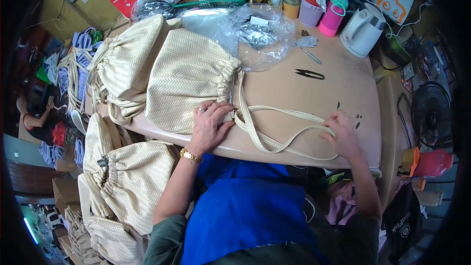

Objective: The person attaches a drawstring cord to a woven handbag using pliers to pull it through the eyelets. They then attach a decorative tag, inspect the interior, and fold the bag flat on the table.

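Observation:
A cream woven drawstring bag lies flat on the tan table. My left hand presses down on the bag's gathered lower right corner, where its long cream strap starts. The strap loops across the table toward the right. My right hand holds the strap's far end near the table's front edge. A gold watch sits on my left wrist.
A second cream bag lies left of the first, and more are piled below the table's left edge. Black thread snips, crumpled clear plastic, a white kettle and a pink bottle stand farther back.

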Available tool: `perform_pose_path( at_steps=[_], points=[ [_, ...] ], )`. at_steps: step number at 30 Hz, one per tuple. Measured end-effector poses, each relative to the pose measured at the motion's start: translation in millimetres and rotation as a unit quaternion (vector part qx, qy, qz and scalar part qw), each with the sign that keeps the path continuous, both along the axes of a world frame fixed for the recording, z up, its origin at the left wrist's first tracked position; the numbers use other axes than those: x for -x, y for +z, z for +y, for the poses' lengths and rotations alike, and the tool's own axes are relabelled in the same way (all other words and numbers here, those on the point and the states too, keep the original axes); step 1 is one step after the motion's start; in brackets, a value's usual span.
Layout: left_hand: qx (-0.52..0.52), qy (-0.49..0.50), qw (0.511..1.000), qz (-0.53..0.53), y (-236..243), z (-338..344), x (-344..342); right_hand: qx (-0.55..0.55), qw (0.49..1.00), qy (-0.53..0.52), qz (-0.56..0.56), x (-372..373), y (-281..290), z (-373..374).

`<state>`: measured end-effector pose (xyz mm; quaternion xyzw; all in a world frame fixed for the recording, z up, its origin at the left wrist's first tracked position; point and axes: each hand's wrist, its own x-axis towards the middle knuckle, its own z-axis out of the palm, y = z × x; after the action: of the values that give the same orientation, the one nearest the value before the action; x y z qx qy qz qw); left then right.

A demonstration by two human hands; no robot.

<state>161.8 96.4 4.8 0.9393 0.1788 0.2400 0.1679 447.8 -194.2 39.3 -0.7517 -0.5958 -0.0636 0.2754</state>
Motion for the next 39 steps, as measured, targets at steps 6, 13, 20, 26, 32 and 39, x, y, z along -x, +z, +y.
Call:
perform_pose_path(
  at_steps=[6, 13, 20, 26, 32, 39],
  points=[
    [0.008, -0.014, 1.0, 0.011, 3.7, 1.6, -1.2, 0.011, 0.927, -0.262, 0.269, -94.3, -67.1, -35.9],
    [0.028, -0.073, 0.985, 0.153, 51.3, 9.3, -6.4, 0.153, 0.916, -0.303, 0.213, -108.4, -37.4, -53.4],
    [-0.11, 0.003, 0.994, -0.01, 49.7, 34.9, -121.0, -0.005, 0.991, -0.126, 0.052, -20.2, -7.9, -35.0],
    [-0.149, 0.04, 0.988, 0.024, -4.6, 80.4, -139.1, 0.148, 0.985, -0.083, -0.039, -31.1, -17.8, -108.6],
    [-0.129, 0.055, 0.987, -0.073, 21.1, 59.3, -135.0, 0.075, 0.972, -0.07, 0.213, -18.9, -17.2, -121.5],
    [0.094, -0.222, 0.957, 0.159, 43.5, -21.6, -83.3, 0.073, 0.988, -0.057, 0.123, 0.7, 2.5, -111.9]
  ],
)
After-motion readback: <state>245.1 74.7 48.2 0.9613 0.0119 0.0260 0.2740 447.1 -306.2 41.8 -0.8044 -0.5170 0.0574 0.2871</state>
